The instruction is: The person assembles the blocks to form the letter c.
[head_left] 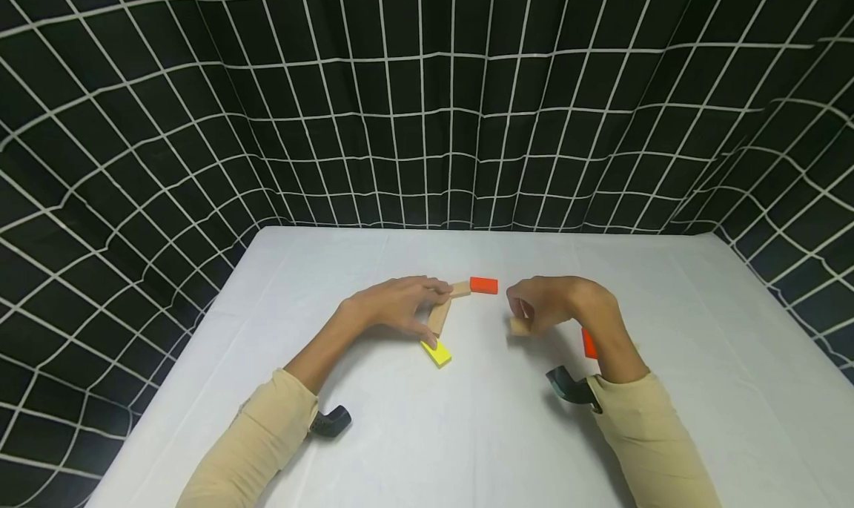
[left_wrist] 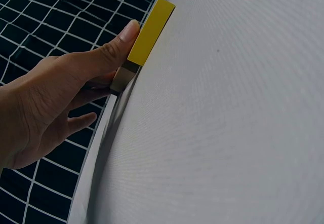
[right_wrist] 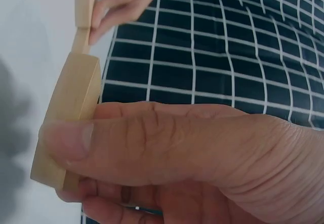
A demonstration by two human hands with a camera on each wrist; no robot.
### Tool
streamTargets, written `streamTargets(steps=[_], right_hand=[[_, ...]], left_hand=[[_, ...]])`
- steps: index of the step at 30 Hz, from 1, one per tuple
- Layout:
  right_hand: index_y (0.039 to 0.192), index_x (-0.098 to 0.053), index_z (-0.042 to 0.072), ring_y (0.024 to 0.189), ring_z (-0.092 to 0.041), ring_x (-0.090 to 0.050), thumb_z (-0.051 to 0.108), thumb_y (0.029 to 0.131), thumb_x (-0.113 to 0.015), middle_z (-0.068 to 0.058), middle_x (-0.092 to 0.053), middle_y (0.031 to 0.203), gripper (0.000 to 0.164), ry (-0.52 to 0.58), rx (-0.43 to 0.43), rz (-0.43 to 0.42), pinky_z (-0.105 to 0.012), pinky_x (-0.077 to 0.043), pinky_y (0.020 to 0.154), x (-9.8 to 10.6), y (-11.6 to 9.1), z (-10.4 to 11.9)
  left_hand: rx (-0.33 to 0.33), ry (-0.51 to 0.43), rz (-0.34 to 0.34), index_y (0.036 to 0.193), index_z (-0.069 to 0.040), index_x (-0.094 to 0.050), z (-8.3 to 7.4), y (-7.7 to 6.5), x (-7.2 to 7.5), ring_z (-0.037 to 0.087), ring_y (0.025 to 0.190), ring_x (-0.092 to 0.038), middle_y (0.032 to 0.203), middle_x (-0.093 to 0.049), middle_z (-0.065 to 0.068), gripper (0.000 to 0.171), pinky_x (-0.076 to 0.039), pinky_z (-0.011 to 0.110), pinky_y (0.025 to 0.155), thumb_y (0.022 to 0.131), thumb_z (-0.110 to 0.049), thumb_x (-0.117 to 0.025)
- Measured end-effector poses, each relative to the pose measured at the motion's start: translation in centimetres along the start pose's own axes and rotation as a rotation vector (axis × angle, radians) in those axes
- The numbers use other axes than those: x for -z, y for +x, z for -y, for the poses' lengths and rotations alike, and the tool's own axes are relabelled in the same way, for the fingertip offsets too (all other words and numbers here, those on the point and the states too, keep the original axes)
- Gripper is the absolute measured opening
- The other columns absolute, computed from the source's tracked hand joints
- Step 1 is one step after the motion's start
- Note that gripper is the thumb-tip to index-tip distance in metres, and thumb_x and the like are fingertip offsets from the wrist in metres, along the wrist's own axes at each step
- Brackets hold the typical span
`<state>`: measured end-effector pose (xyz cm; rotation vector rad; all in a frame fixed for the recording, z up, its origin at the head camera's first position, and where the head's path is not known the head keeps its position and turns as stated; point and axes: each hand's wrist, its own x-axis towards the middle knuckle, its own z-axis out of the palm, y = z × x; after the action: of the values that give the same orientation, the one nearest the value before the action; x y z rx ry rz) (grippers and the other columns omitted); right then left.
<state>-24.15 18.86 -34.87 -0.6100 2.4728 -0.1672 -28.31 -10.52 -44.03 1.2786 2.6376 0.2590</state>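
Observation:
My right hand (head_left: pixel 550 300) pinches a plain wooden block (head_left: pixel 519 327) between thumb and fingers; the right wrist view shows the thumb lying across its face. My left hand (head_left: pixel 400 304) rests with spread fingers at a bent row of blocks. Its thumb touches the yellow block (head_left: pixel 437 354) at the near end. A wooden block (head_left: pixel 437 318) lies beyond the yellow one, and the fingertips reach a second wooden block (head_left: pixel 460 289), partly covered by them. The row's far right end is a red block (head_left: pixel 483 285), apart from both hands.
Another red block (head_left: pixel 588 343) lies beside my right forearm, partly hidden by it. Dark curved pieces (head_left: pixel 331 422) stick out at both sleeve cuffs. A white cloth (head_left: pixel 427 449) covers the table; black curtains with a white grid (head_left: pixel 440 100) stand behind and at the sides.

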Motion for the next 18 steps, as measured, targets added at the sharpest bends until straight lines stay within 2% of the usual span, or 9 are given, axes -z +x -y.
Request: streamTargets(steps=[7,18], right_hand=[[0.096,-0.062,0.019,0.087,-0.014,-0.055,0.001,0.079,-0.075,0.003,-0.063,0.093,0.028,-0.054,0.064,0.034,-0.027,-0.047,0.072,-0.6,0.8,2.1],[0.094,-0.058,0.02,0.078,-0.012,-0.052,0.003,0.082,-0.075,0.004,-0.056,0.081,0.027,-0.116,0.1,0.083,-0.025,-0.044,0.069,-1.7,2.1,4.6]], left_hand=[[-0.015,0.002,-0.007,0.152,-0.008,-0.053,0.1,0.1,-0.1,0.026,0.156,-0.041,0.163,-0.05,0.002,0.092,-0.034,0.039,0.131,0.083,-0.062,-0.081],[-0.015,0.007,-0.008,0.151,-0.008,-0.055,0.0,0.0,0.0,0.025,0.155,-0.042,0.163,-0.05,0.002,0.09,-0.036,0.041,0.13,0.083,-0.061,-0.08]])
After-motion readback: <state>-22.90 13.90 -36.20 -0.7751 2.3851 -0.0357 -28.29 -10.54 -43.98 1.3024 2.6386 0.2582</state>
